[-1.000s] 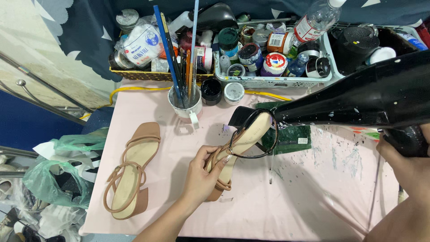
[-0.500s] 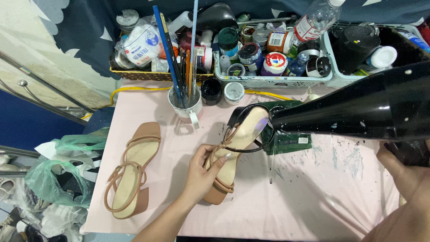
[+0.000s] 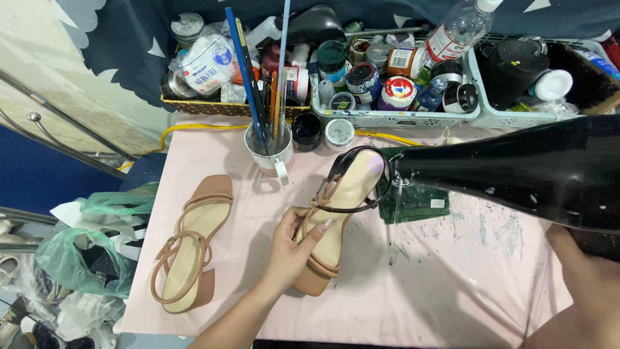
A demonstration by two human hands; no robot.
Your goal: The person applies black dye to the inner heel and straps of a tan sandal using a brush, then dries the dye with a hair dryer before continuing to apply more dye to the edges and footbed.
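Note:
My left hand point(image 3: 290, 249) grips a tan strappy sandal point(image 3: 332, 226) by its side, holding it on the pink table point(image 3: 439, 284) with its dark-strapped heel end pointing away. My right hand point(image 3: 584, 271), at the right edge, holds a large black hair dryer point(image 3: 529, 171). The dryer's nozzle points left and sits right at the sandal's heel end. A second tan sandal point(image 3: 187, 242) lies flat on the table to the left of my left hand, untouched.
A white mug point(image 3: 268, 152) of long brushes stands behind the sandals. Baskets crowded with paint jars, bottles and tubs point(image 3: 387, 84) line the table's far edge. A dark green pad point(image 3: 416, 200) lies under the nozzle. Plastic bags point(image 3: 77, 258) sit off the left side.
The held sandal has shifted slightly away from me and tilted, and the dryer has swung lower across the right side, its nozzle staying at the heel end.

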